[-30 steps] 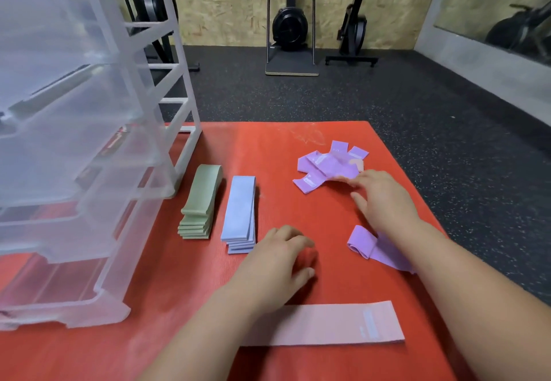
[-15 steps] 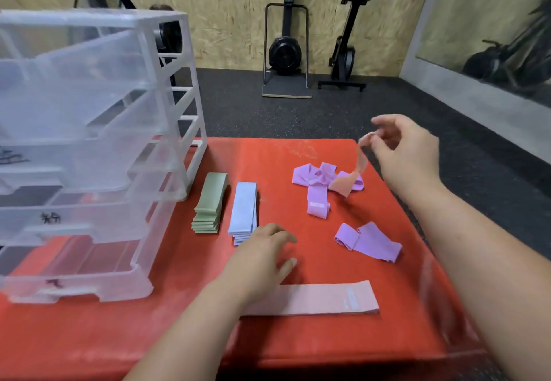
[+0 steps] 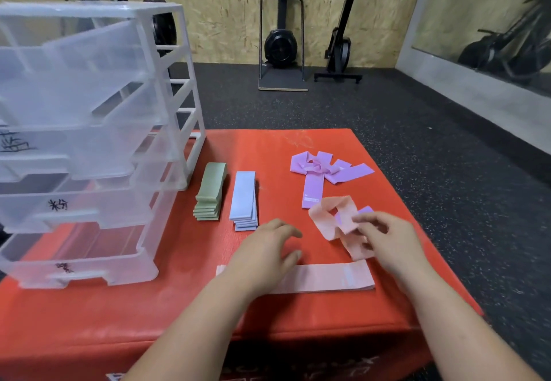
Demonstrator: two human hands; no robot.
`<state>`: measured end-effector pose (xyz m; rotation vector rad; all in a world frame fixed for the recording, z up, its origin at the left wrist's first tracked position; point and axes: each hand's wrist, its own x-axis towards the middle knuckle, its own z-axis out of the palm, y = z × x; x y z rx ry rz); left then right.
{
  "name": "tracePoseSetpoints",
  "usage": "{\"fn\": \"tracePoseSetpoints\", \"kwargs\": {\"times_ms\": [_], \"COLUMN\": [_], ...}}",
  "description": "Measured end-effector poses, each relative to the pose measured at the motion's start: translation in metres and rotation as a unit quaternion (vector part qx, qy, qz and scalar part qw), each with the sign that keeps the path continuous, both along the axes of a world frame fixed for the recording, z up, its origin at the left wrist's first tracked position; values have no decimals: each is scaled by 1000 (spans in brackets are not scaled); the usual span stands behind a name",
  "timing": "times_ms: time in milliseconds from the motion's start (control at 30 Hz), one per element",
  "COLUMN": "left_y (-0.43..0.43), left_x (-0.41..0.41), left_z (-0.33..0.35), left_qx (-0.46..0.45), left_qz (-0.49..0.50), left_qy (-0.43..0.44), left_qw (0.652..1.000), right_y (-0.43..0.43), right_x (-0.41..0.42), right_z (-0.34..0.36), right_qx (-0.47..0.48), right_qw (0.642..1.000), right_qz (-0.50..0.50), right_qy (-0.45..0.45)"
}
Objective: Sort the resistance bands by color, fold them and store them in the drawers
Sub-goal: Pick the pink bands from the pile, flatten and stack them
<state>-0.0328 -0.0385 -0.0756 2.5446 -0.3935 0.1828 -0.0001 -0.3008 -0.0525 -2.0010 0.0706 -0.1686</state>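
A limp salmon-pink band is curling in a twisted open loop over the right side of the red mat, its length slanting from far left to near right. The right hand is pinching its near part. The left hand is lying relaxed, gripping nothing, on a flat pink band running left to right. Purple bands are sprawling beyond

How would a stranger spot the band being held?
Start at the red mat beside the clear drawers. Near its right edge, the right hand pinches a peach-pink band. Unlike the flat pink band and purple ones nearby, it is looped and twisted.
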Motion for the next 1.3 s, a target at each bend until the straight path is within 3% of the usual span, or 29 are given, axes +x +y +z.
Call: {"fn": "tracePoseSetpoints", "kwargs": {"times_ms": [133, 400, 633, 867, 1033, 1200, 1300], "left_y": [-3, -17, -27, -18, -11, 1, 6], "left_x": [6, 22, 36, 47, 48, 52, 52], "left_z": [-1, 13, 17, 10, 8, -2, -1], "left_qx": [-44, -233, -314, -244, -166, -2, 19], "left_qz": [0, 6, -11, 28, -18, -24, 0], "left_qy": [-2, 3, 30, -26, -7, -97, -125], "left_qw": [999, 972, 949, 969, 986, 995, 992], "right_y": [8, 19, 35, 31, 33, 27, 17], "right_x": [-1, 21, 22, 28, 26, 22, 22], "right_z": [21, 28, 30, 27, 31, 39, 43], "right_qx": [26, 236, 201, -24, 28, 63, 107], "right_qw": [996, 963, 957, 978, 977, 975, 975], "right_qz": [48, 126, 210, 190, 192, 158, 103], "right_qy": [-67, -12, 2, -82, -88, -145, -166]}}
